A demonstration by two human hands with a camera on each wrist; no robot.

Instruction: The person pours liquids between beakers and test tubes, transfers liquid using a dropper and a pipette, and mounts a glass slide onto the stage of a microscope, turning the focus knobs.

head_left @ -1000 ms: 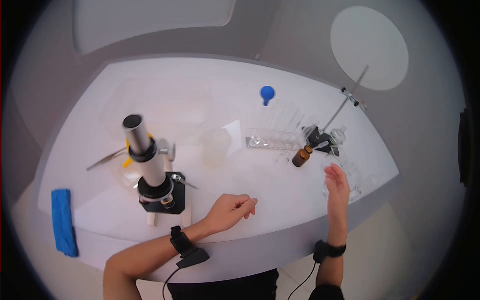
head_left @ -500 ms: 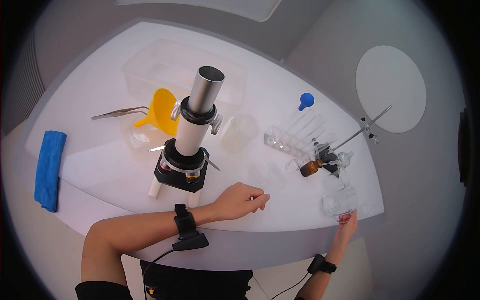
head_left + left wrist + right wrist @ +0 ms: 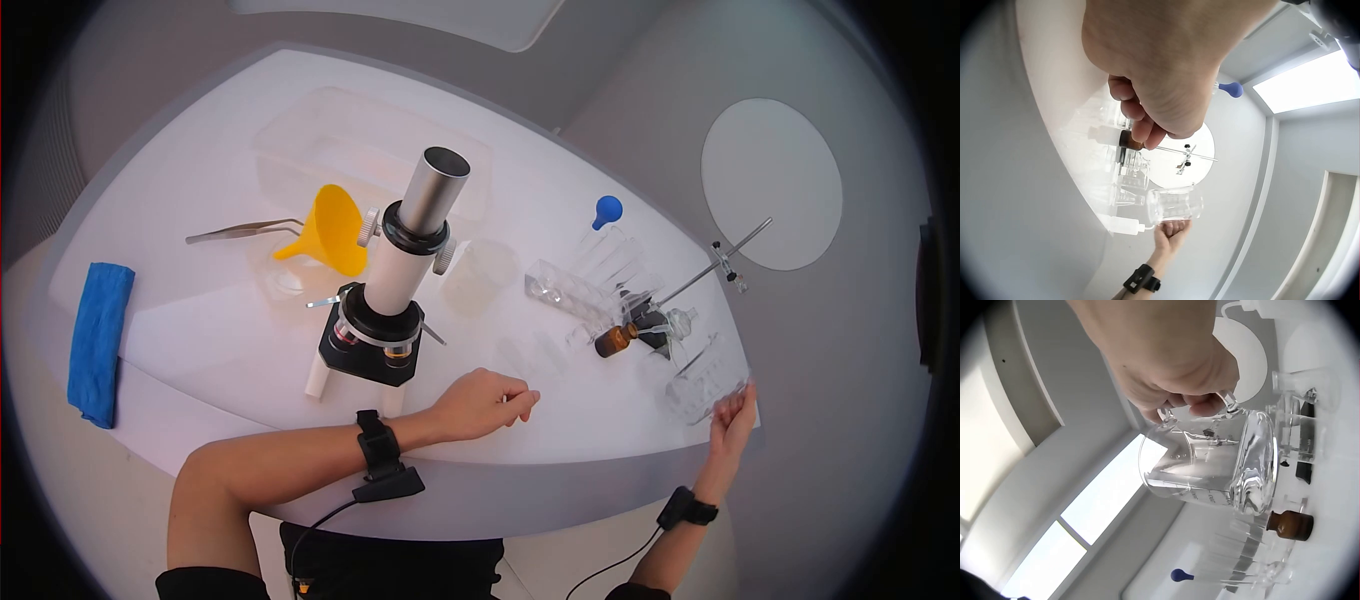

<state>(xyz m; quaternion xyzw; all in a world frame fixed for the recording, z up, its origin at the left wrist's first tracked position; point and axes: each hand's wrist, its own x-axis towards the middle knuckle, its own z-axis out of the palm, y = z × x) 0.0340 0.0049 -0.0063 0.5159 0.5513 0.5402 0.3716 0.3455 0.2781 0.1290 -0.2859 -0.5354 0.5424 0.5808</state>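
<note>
My right hand (image 3: 733, 420) grips the handle of a clear glass beaker (image 3: 695, 395) at the table's right end. The right wrist view shows the fingers curled through the handle of the beaker (image 3: 1210, 465), with clear liquid near its bottom. In the left wrist view the beaker (image 3: 1175, 205) is held up above the table surface. Near the table's front edge, my left hand (image 3: 482, 404) has loosely curled fingers and holds nothing. Just left of it stands a white and black microscope (image 3: 395, 285). A brown glass bottle (image 3: 615, 341) stands left of the beaker.
Behind the bottle are a test tube rack (image 3: 565, 287), a blue rubber bulb (image 3: 607, 211) and a stand with a metal rod (image 3: 745, 240). Farther left lie a yellow funnel (image 3: 335, 230), tweezers (image 3: 240, 231) and a blue cloth (image 3: 98, 345). A clear plastic bin (image 3: 290, 130) sits at the back.
My right hand went from straight fingers over the beaker to gripping its handle, and the beaker has moved to the right. The head view has swung. My left hand stays beside the microscope.
</note>
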